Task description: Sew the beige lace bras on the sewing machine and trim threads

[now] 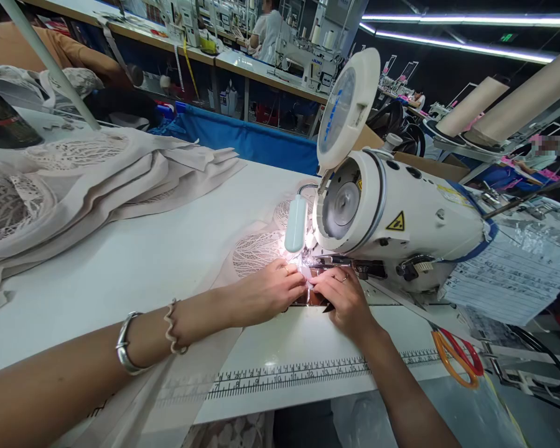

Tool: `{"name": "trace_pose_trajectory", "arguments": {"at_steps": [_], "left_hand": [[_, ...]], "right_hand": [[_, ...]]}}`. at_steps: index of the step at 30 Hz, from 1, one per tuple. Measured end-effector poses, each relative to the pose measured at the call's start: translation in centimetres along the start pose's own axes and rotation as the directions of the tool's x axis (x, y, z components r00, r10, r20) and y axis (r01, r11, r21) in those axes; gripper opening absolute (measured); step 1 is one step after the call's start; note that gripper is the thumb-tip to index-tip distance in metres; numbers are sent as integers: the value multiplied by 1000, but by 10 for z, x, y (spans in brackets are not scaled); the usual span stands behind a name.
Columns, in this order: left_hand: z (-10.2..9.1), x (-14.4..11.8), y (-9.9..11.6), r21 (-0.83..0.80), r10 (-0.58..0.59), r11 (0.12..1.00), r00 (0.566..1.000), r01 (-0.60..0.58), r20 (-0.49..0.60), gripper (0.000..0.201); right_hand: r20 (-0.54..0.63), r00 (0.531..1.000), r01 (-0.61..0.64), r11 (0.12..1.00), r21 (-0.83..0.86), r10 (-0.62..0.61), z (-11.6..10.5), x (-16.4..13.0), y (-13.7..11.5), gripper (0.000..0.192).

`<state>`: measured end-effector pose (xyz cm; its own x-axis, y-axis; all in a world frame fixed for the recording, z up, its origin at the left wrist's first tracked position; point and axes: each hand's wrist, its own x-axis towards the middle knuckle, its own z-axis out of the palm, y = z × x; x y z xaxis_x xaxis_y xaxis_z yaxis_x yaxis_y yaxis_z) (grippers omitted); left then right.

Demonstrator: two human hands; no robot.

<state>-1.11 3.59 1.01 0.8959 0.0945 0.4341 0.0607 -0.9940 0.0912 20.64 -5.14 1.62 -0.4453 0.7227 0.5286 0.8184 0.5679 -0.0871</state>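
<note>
A white sewing machine (415, 211) stands on the table with its round end cover (350, 106) swung up. Under its lit needle area lies a pale pink lace fabric piece (256, 252), whose sheer part trails over the table's front edge. My left hand (277, 287), with fingers closed, presses and grips the fabric just left of the needle. Close beside it, my right hand (343, 297) pinches the fabric edge between thumb and fingers. A small dark pointed thing (328, 307) shows under my right hand; its kind is unclear. A small lamp (297, 224) hides part of the stitching spot.
Stacked lace pieces (121, 180) lie at the left. Orange- and red-handled scissors (457, 361) rest at the right, near a printed ruler (289, 376) along the front edge. A written sheet (513, 267) hangs by the machine. Co-workers sit at machines behind.
</note>
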Motion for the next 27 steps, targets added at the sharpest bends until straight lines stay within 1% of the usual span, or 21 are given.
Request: {"name": "trace_pose_trajectory", "arguments": {"at_steps": [4, 6, 10, 13, 16, 23, 27], "left_hand": [[2, -1, -3, 41, -45, 998, 999, 45, -1, 41], [2, -2, -4, 65, -54, 996, 999, 54, -2, 45], [-1, -1, -7, 58, -76, 995, 997, 76, 1, 44], [-5, 0, -10, 24, -114, 993, 993, 114, 34, 41], [-7, 0, -16, -15, -136, 990, 989, 138, 64, 37], [-2, -4, -31, -39, -198, 978, 974, 203, 113, 48], [-1, -3, -29, -28, -235, 970, 962, 241, 135, 49]], "right_hand": [[10, 1000, -5, 1000, -16, 5, -1, 1, 1, 29], [9, 1000, -3, 1000, -21, 3, -1, 2, 1, 31], [10, 1000, -8, 999, -53, 8, -1, 4, 2, 37], [20, 999, -28, 998, -50, 29, 1, 3, 3, 40], [4, 999, -48, 998, -50, 48, 2, 1, 4, 44], [-33, 999, -38, 997, -62, 36, 2, 2, 3, 43], [-23, 999, -42, 997, -61, 41, 1, 2, 1, 42]]}}
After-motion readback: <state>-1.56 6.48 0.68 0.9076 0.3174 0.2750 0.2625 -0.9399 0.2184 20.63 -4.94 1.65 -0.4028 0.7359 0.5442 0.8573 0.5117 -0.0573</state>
